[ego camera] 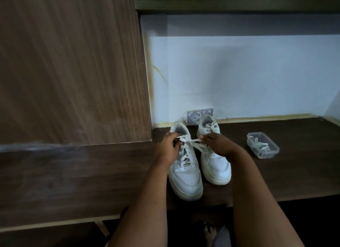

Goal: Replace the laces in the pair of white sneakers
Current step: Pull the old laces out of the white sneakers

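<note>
Head view: both sneakers stand side by side near the bench's (276, 182) back edge, toes toward the person. The right sneaker (214, 154) appears laced and tied. On the left sneaker (184, 175), the left hand (168, 147) and right hand (219, 142) each pinch a lace end (191, 141); judged stage: tying off. A tub (263, 145) toward the right edge holds other laces.
</note>
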Demonstrator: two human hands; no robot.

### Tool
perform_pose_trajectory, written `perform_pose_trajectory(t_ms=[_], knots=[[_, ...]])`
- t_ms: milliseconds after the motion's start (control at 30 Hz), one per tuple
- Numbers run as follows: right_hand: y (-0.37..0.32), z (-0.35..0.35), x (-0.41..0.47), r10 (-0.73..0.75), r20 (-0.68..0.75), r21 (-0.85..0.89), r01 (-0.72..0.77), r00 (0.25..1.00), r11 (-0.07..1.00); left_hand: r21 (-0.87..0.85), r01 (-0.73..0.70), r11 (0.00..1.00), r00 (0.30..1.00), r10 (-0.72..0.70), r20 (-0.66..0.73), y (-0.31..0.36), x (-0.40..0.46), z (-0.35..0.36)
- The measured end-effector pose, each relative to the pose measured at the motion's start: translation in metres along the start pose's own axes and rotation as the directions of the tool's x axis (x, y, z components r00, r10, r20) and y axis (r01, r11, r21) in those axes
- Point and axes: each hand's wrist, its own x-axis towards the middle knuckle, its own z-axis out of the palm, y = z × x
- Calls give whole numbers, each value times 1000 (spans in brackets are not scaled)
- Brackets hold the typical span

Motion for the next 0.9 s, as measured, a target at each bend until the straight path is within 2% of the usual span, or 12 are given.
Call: perform_pose_trajectory(t_ms=[67, 133, 167, 200, 233, 267, 333, 367, 500, 633, 800, 900], knots=[[7, -2, 8, -44, -174, -87, 29, 984, 996, -10, 26, 1000, 1000, -26, -7, -1, 1, 0], [11, -4, 12, -169, -424, -200, 90, 890, 976, -15, 19, 1000, 1000, -19, -1, -1, 2, -2], [10, -4, 12, -237, -513, -214, 144, 825, 966, -8, 12, 1000, 1000, -12, 5, -1, 3, -4], [7, -5, 9, -264, -545, -186, 192, 796, 964, -1, 14, 1000, 1000, -14, 9, 0, 4, -5], [2, -5, 7, -274, -512, -142, 235, 814, 962, 3, 23, 1000, 1000, -23, 8, 1, 4, -6], [-4, -3, 3, -276, -418, -113, 252, 865, 961, 1, 36, 999, 999, -36, 5, 1, 4, -6], [-12, 6, -1, -243, -193, -137, 219, 951, 966, 0, 52, 999, 999, -52, 0, 3, 4, -7], [-12, 12, -1, -219, -141, -161, 196, 966, 967, -3, 65, 998, 998, -65, 4, 4, 4, -7], [-9, 34, 7, -219, -234, -148, 188, 947, 971, -44, 84, 995, 996, -83, 36, 6, 4, -8], [-7, 44, 12, -226, -264, -61, 218, 938, 974, -55, 53, 997, 998, -51, 46, 8, 3, -6], [-6, 51, 10, -221, -400, 81, 275, 889, 958, -140, 78, 987, 997, -75, 31, 2, 2, -5], [-3, 51, 12, -280, -378, 15, 308, 883, 951, -162, 101, 982, 995, -97, 34, 0, 2, -6]])
